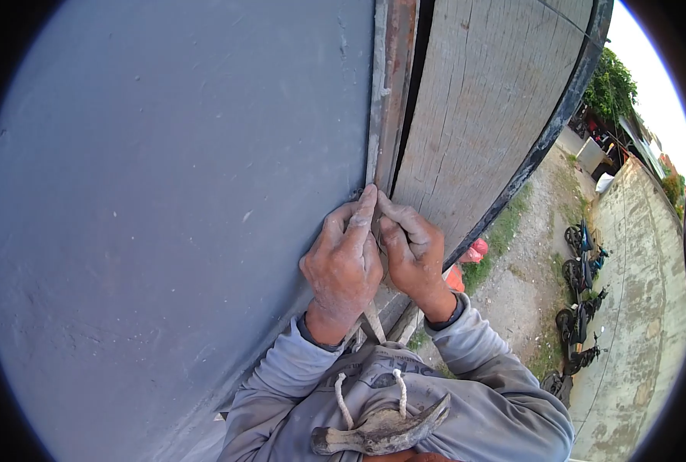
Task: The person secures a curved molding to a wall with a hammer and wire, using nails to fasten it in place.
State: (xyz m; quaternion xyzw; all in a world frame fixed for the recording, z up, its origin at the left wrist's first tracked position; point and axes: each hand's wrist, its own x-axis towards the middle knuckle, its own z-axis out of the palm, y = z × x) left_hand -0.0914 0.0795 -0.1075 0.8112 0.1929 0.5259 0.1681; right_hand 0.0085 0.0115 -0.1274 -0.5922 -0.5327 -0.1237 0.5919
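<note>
My left hand (345, 258) rests by the edge of the grey panel (166, 192), its index finger stretched up onto the foot of the rusty metal strip (395, 92). Beside it, my right hand (414, 250) has its fingers bent together, the index fingertip close to the left one at the strip. What lies between the fingertips, if anything, is too small to make out. Right of the strip, past a dark gap, stands a weathered wooden board (489, 100). A claw hammer (385, 431) lies across the front of my grey sweatshirt, below two white drawstrings.
Far below on the right, several motorbikes (578, 319) stand along a stained concrete wall (628, 292). A gravel path (524, 285) with grass runs beside them. Red plastic bags (475, 250) lie beyond the board's dark curved edge (539, 150). A tree (611, 85) is at upper right.
</note>
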